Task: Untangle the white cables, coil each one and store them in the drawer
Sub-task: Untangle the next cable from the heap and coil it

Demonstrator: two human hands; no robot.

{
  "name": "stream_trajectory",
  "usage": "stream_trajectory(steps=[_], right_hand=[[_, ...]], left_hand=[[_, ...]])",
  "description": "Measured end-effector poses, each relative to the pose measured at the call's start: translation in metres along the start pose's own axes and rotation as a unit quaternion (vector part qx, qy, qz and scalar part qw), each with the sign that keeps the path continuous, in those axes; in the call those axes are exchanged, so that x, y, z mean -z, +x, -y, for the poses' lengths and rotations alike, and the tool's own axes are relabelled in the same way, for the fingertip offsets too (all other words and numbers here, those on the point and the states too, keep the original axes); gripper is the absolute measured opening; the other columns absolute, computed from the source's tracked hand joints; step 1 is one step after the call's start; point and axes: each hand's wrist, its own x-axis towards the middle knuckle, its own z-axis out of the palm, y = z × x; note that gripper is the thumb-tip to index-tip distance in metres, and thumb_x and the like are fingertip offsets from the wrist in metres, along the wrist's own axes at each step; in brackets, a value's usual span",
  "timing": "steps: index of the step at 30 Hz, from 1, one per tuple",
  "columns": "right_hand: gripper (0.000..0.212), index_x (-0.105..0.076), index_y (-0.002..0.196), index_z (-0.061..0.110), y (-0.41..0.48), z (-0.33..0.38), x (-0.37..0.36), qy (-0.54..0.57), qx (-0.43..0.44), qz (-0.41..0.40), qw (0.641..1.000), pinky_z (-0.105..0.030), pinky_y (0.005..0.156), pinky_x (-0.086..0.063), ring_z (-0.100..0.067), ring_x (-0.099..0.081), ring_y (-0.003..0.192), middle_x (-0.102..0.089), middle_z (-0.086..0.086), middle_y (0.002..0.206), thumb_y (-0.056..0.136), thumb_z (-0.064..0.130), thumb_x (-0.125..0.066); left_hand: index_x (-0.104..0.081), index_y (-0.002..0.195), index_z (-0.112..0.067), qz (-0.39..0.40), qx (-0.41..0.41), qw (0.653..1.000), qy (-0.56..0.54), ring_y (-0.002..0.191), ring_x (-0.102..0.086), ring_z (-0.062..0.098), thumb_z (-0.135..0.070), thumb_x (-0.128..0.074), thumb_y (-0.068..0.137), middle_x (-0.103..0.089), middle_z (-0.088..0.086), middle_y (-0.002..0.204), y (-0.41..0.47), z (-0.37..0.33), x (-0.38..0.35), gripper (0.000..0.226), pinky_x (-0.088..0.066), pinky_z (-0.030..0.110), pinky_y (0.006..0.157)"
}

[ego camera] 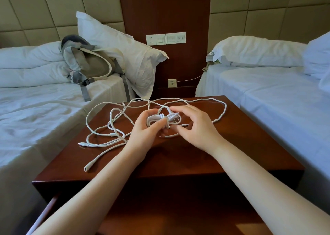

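Observation:
A small coiled white cable bundle [161,119] is held above the middle of the dark wooden nightstand [178,156]. My left hand [145,129] grips the bundle from the left, fingers curled round it. My right hand [194,125] pinches the cable's loop at the top of the bundle with thumb and fingertips. Loose white cables [110,127] lie tangled on the nightstand's left half, with one long strand [224,109] looping round the back and right. A plug end [86,168] lies near the front left. The drawer [48,209] below the nightstand's front edge stands pulled out.
Beds with white sheets flank the nightstand, one on the left [35,113] and one on the right [276,95]. A grey-and-tan backpack [87,63] leans on a pillow on the left bed. Wall sockets [166,38] sit on the wooden panel behind.

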Motion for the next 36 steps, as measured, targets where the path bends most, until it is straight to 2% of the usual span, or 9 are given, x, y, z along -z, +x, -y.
stream_trajectory(steps=[5,9,12,15,18,20,25,31,36], right_hand=[[0.034,-0.068,0.111,0.021,0.000,-0.002,0.003,-0.045,0.040,-0.031,0.998,-0.007,0.068,-0.044,0.002,-0.057,0.092,-0.068,0.008,0.106,0.079,0.030,-0.074],[0.025,-0.071,0.100,0.023,0.000,0.000,0.009,0.006,0.019,-0.007,1.000,-0.004,0.068,-0.043,0.004,-0.057,0.093,-0.067,0.015,0.094,0.077,0.029,-0.076],[0.020,-0.068,0.095,0.025,-0.001,0.002,0.009,0.057,-0.014,0.002,0.998,-0.004,0.068,-0.042,0.008,-0.056,0.093,-0.064,0.020,0.091,0.077,0.025,-0.076],[0.016,-0.070,0.092,0.020,-0.002,0.003,0.010,0.112,-0.041,0.009,0.993,-0.010,0.066,-0.047,-0.002,-0.060,0.088,-0.069,0.009,0.091,0.078,0.022,-0.076],[0.010,-0.071,0.086,0.019,-0.001,0.003,0.011,0.143,-0.066,0.014,0.987,-0.017,0.071,-0.049,-0.007,-0.062,0.083,-0.070,0.007,0.084,0.078,0.021,-0.076],[0.008,-0.069,0.083,0.021,-0.001,0.002,0.011,0.153,-0.072,0.019,0.985,-0.014,0.070,-0.048,-0.007,-0.061,0.083,-0.069,0.006,0.082,0.078,0.021,-0.075],[0.022,-0.062,0.096,0.023,-0.002,0.004,0.011,0.145,-0.073,0.014,0.987,-0.013,0.072,-0.048,-0.004,-0.059,0.083,-0.063,0.010,0.083,0.078,0.020,-0.075],[0.007,-0.072,0.087,0.017,-0.001,0.003,0.012,0.167,-0.091,0.036,0.981,-0.011,0.070,-0.049,-0.008,-0.063,0.084,-0.070,0.004,0.084,0.079,0.017,-0.073],[0.014,-0.066,0.095,0.027,0.001,0.000,0.007,0.124,-0.087,0.036,0.988,-0.009,0.073,-0.044,-0.002,-0.058,0.090,-0.066,0.013,0.093,0.082,0.026,-0.071]], left_hand=[[-0.047,0.120,-0.018,0.001,0.013,1.000,-0.026,0.069,-0.060,0.022,-0.009,-0.061,0.089,-0.064,0.009,0.083,0.000,0.001,0.001,0.036,-0.051,0.041,0.070],[-0.049,0.118,-0.020,0.026,0.024,0.999,0.013,0.085,-0.063,0.030,-0.015,-0.062,0.088,-0.063,0.015,0.103,0.000,0.000,0.002,0.033,-0.054,0.045,0.082],[-0.050,0.119,-0.020,0.031,0.028,0.999,0.021,0.092,-0.065,0.031,-0.016,-0.063,0.087,-0.062,0.014,0.107,-0.001,0.000,0.001,0.034,-0.055,0.046,0.084],[-0.052,0.116,-0.020,0.035,0.015,0.999,0.029,0.086,-0.064,0.026,-0.015,-0.063,0.087,-0.063,0.013,0.105,-0.001,0.001,0.001,0.031,-0.055,0.044,0.082],[-0.056,0.107,-0.022,0.041,0.000,0.998,0.046,0.080,-0.061,0.021,-0.015,-0.063,0.087,-0.061,0.013,0.101,-0.002,0.001,0.001,0.023,-0.054,0.045,0.082],[-0.057,0.106,-0.023,0.043,0.000,0.998,0.045,0.080,-0.061,0.022,-0.015,-0.063,0.087,-0.061,0.013,0.100,-0.003,0.000,0.000,0.022,-0.054,0.047,0.083],[-0.061,0.104,-0.016,0.051,0.005,0.998,0.048,0.074,-0.060,0.019,-0.014,-0.061,0.088,-0.063,0.011,0.090,-0.003,-0.002,0.001,0.016,-0.052,0.039,0.074],[-0.065,0.098,-0.017,0.049,0.010,0.996,0.070,0.078,-0.060,0.023,-0.017,-0.062,0.088,-0.064,0.010,0.088,-0.003,-0.002,0.002,0.011,-0.052,0.050,0.085],[-0.065,0.101,-0.017,0.017,-0.009,0.997,0.077,0.087,-0.063,0.026,-0.019,-0.064,0.087,-0.066,0.012,0.098,-0.003,-0.003,0.001,0.015,-0.053,0.055,0.085]])
